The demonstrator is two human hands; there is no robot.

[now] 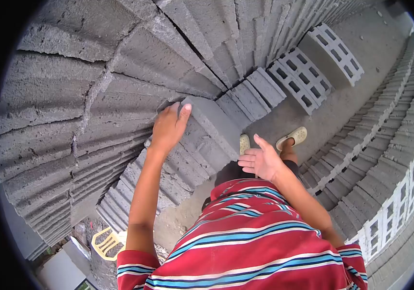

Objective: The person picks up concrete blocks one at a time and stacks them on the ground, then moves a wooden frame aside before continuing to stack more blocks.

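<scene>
From the person's head, we look forward and steeply down through one round, wide view. Nearest us, on this side of the grey, rectangular concrete block [215, 126], is the red, striped cloth shirt [245, 241]; beyond the block, we see along the grey floor [352, 104].

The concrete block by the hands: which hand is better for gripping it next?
Probably the left hand: it seems to rest on one end of the concrete block, while the right hand is open, palm showing, not gripping it.

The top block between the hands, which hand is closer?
Left. The left hand seemingly touches the block at its far end; the right hand is open beside its near corner.
</scene>
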